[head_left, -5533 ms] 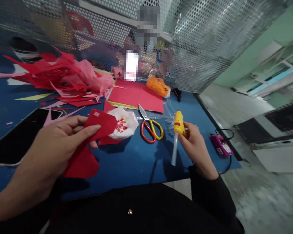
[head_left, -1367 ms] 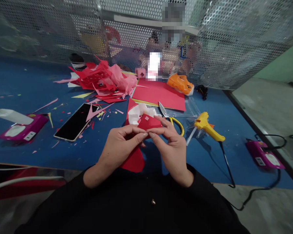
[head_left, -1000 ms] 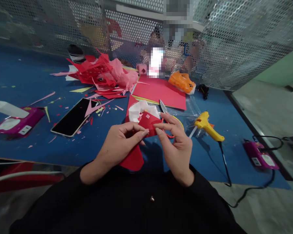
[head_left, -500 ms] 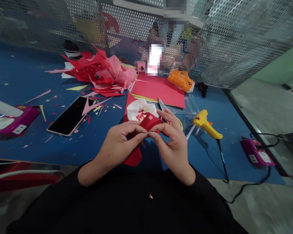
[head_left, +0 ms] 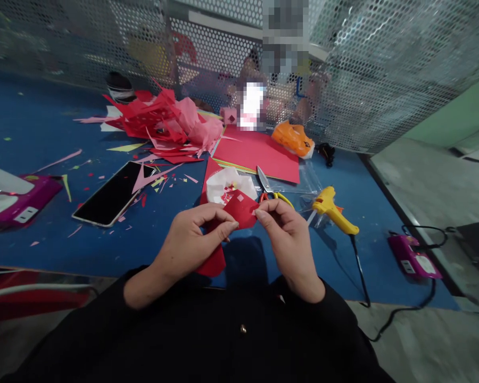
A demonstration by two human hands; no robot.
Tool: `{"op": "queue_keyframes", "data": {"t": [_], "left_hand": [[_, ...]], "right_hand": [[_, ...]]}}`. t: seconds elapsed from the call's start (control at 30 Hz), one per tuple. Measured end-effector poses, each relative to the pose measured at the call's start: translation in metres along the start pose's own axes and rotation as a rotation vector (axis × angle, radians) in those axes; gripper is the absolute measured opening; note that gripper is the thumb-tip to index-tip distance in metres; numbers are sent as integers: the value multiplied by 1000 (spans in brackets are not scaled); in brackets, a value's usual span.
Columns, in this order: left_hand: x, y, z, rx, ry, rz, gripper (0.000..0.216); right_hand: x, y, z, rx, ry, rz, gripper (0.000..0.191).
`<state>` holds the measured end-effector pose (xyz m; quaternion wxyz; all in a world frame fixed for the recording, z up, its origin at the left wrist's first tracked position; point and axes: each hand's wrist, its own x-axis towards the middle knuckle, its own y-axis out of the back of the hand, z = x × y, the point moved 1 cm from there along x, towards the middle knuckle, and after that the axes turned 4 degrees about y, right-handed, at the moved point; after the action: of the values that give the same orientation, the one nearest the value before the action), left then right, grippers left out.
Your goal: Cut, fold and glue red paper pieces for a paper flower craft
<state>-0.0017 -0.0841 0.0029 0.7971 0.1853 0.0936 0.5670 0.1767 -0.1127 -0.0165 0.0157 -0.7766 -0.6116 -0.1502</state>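
Observation:
My left hand (head_left: 191,239) and my right hand (head_left: 287,239) both pinch a folded piece of red paper (head_left: 239,210) just above the blue table (head_left: 43,133), close to my body. The paper has small square cut-outs, and its lower part hangs down below my left hand. Just behind it lies a crumpled white tissue (head_left: 223,183) holding tiny red scraps. Scissors (head_left: 269,189) with red and yellow handles lie right behind my right hand. A yellow glue gun (head_left: 333,210) rests on the table to the right, its black cord trailing off the front edge.
A black phone (head_left: 112,194) lies left of my hands, and a pile of red and pink paper offcuts (head_left: 163,125) sits behind it. Also here: red sheets (head_left: 257,151), an orange object (head_left: 293,139), two magenta devices (head_left: 11,199) (head_left: 413,260), a perforated metal screen (head_left: 383,64).
Five seconds ago my right hand held the glue gun; it now lies on the table. Both hands keep working the red paper, which has opened flatter over the last half second.

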Motion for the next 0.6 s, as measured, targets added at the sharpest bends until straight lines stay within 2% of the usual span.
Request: {"op": "queue_keyframes", "data": {"t": [0.13, 0.27, 0.33, 0.47, 0.6], "left_hand": [[-1, -2, -4, -158, 97, 13, 12], [1, -5, -7, -427, 248, 91, 32], [2, -6, -7, -508, 302, 54, 34], [3, -8, -7, -560, 337, -80, 23], [3, -9, -7, -533, 342, -84, 21]], "right_hand": [[0, -5, -2, 6, -16, 8, 12], [-2, -7, -5, -33, -2, 28, 12], [-3, -7, -7, -72, 19, 24, 13], [-5, -7, -9, -137, 87, 13, 11], [-5, -9, -10, -183, 194, 48, 10]]}}
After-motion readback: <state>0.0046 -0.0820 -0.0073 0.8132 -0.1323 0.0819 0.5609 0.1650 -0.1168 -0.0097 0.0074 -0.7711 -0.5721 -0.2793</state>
